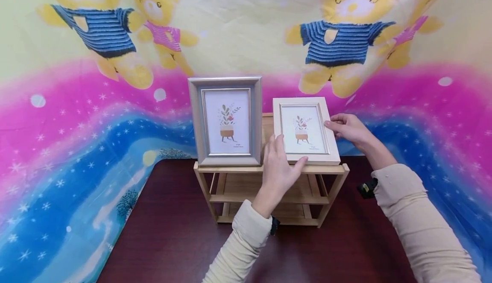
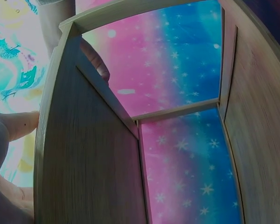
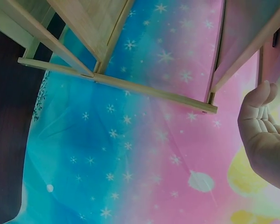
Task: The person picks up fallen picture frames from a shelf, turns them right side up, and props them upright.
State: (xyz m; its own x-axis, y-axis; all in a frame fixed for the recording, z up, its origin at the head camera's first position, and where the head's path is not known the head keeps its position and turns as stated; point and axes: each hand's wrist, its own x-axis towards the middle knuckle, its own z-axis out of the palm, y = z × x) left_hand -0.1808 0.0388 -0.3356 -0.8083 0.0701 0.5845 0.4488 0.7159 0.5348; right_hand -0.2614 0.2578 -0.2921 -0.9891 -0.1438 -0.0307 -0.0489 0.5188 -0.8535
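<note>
A white picture frame (image 1: 332, 148) leans back on the top of a wooden shelf rack (image 1: 269, 187), a potted-plant print inside it. At its right side edge, my right hand (image 1: 350, 130) grips the border, thumb on the front and fingers going behind. My left hand (image 1: 279, 170) rests at its lower left corner, fingertips touching the left edge and thumb stretched along the bottom edge. Left of it stands a larger grey-silver picture frame (image 1: 196, 123) with a similar print. Wrist views show the hands only in part beside the rack.
The light wood rack has lower shelves and slanted side posts. It stands on a dark red-brown table (image 1: 173, 231). Behind hangs a backdrop cloth (image 1: 238, 31) printed with bears and snowflakes. A small black device (image 1: 367, 188) sits at the right wrist.
</note>
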